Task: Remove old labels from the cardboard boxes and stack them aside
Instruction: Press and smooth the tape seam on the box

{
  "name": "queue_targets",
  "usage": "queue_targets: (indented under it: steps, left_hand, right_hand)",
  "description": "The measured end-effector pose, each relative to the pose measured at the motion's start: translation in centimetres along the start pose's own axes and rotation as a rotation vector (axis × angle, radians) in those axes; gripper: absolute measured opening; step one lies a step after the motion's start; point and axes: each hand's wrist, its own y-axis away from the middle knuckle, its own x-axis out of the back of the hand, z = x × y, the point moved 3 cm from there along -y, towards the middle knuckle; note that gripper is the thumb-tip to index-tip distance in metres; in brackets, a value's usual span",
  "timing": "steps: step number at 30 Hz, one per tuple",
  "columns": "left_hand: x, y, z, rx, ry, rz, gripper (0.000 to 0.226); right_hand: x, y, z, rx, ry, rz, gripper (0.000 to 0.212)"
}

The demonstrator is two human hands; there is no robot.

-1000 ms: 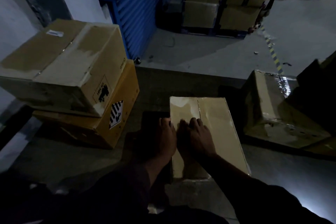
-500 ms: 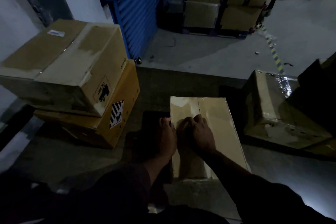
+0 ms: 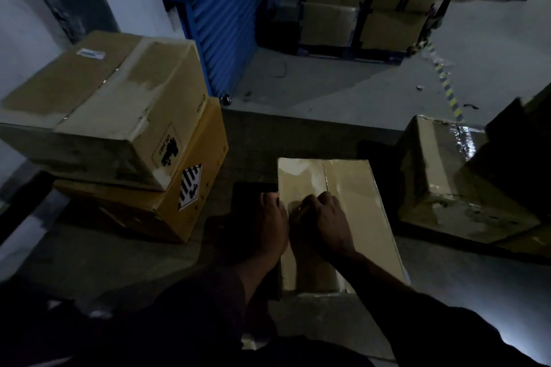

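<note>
Now you are on the label-peeling step: the box [image 3: 351, 217] lies at lower centre of the frame, both hands on its left part. Your right hand [image 3: 323, 222] has its fingers curled, seemingly picking at something on top; what they pinch I cannot tell. Your left hand [image 3: 272, 222] rests at the left edge, grip hidden. Next, lift a free corner and pull low.

A black-and-white striped label [image 3: 190, 187] marks the yellow-brown box [image 3: 167, 202]; the shutter [image 3: 226, 18] is ribbed blue.
</note>
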Motion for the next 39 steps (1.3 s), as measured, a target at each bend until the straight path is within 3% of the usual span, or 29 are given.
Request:
queue_targets:
  steps: [2, 6, 17, 22, 28, 34, 39]
  left_hand:
    - [0.0, 0.0, -0.1, -0.007, -0.025, 0.01, 0.022]
    - [0.1, 0.0, -0.1, 0.003, -0.015, -0.006, 0.024]
    - [-0.1, -0.1, -0.2, 0.014, -0.017, -0.01, 0.024]
    - [-0.2, -0.1, -0.4, -0.004, 0.0, -0.012, 0.023]
    - [0.0, -0.1, -0.2, 0.009, -0.028, -0.012, 0.024]
    - [-0.3, -0.2, -0.6, -0.009, -0.034, -0.014, 0.023]
    - [-0.1, -0.1, -0.4, -0.004, -0.021, -0.021, 0.023]
  right_hand:
    - [-0.4, 0.1, 0.3, -0.002, -0.001, 0.008, 0.032]
    - [-0.7, -0.3, 0.2, -0.026, 0.018, -0.03, 0.053]
    - [-0.6, 1.0, 0.5, 0.035, 0.033, 0.064, 0.02]
    - [-0.2, 0.4, 0.2, -0.087, -0.114, 0.101, 0.037]
    - [-0.5, -0.1, -0.5, 0.019, 0.083, 0.068, 0.038]
    - [-0.8, 1.1, -0.6, 0.096, 0.027, 0.142, 0.018]
    - [-0.2, 1.1, 0.1, -0.03, -0.131, 0.171, 0.016]
